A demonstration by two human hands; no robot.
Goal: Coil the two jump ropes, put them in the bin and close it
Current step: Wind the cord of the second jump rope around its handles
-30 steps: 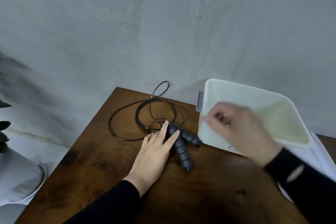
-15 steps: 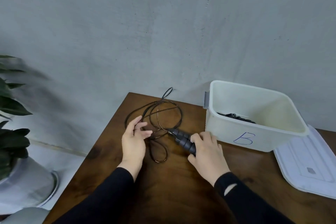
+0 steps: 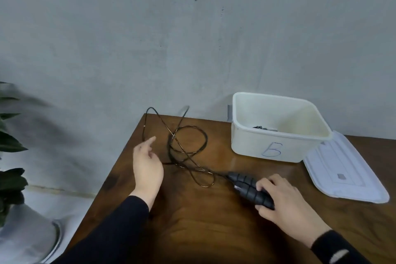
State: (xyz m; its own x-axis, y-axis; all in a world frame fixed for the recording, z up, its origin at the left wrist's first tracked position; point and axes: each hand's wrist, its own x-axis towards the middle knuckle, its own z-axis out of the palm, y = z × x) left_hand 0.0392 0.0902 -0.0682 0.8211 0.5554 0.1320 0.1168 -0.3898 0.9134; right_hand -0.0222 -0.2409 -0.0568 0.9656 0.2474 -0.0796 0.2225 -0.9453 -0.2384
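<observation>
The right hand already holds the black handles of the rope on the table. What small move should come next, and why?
Probably the left hand, open beside the thin black cord, should gather its loose loops toward the black ribbed handles that the right hand grips. The cord lies sprawled over the brown wooden table, uncoiled, and the open white plastic bin waits.

Right hand (image 3: pixel 285 201) gripping rope handles (image 3: pixel 249 188), left hand (image 3: pixel 147 167) open beside cord (image 3: pixel 188 148), white bin (image 3: pixel 276 146)

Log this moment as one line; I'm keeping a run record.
stage: coiling second rope | right hand: holds handles | left hand: open by cord | bin: open, dark item inside | lid: off, beside bin
</observation>
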